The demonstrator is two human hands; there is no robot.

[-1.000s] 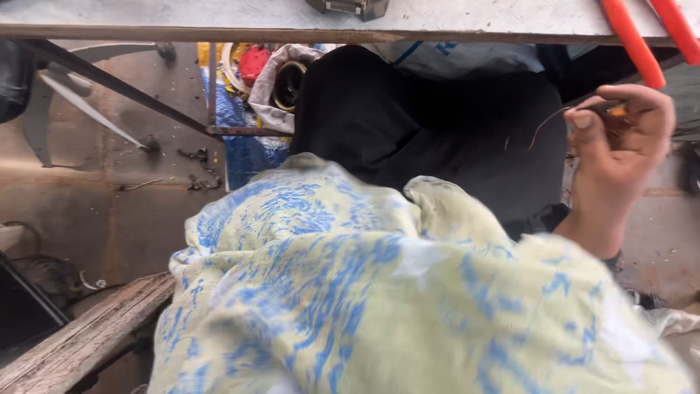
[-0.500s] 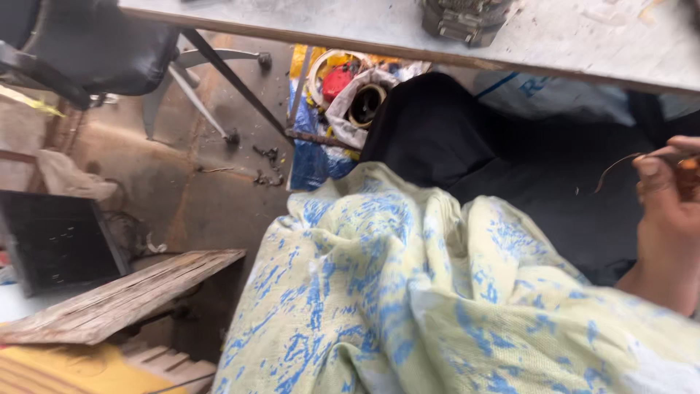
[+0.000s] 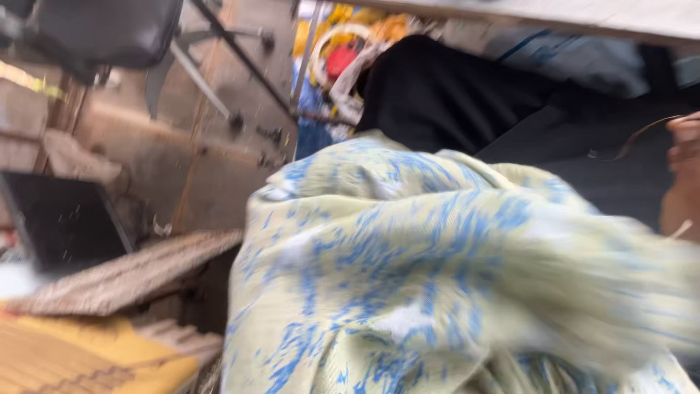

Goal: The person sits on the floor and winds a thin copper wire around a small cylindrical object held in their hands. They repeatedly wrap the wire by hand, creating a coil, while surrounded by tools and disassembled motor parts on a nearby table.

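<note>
View: head camera, tilted down and to the left; the frame is smeared by motion blur, so fine detail is lost.

Right hand: the right hand (image 3: 684,179) is seen only in part at the right edge of the frame, mid-height, cut off by the border. The fingers are curled inward, and a thin curved wire (image 3: 633,140) appears to be pinched at their tips; the grip itself is too blurred to be confirmed fully.

Left hand: none is seen anywhere in the frame; its state cannot be reported.

Thing in hand: the wire arcs from the fingertips toward the left, in front of the black cloth (image 3: 467,95), at the upper right of the frame.

Progress: judged from this frame alone, the wire is held up in the air and is not being applied to anything. No finished work is visible, and what is left cannot be read from the picture.

Pose: the hand is raised, wrist below and fingers above, well apart from the floor, just beside the pale printed fabric.

Lap: a yellow-and-blue printed fabric (image 3: 437,277) fills the lower centre and right of the frame.

Surface: the edge of a pale surface (image 3: 583,16) runs along the top right.

Surroundings: a dark chair (image 3: 109,29) is seen at the upper left, a dark flat panel (image 3: 62,222) at the left, a worn plank (image 3: 131,273) below it, and a yellow ribbed sheet (image 3: 80,357) at the lower left.
</note>
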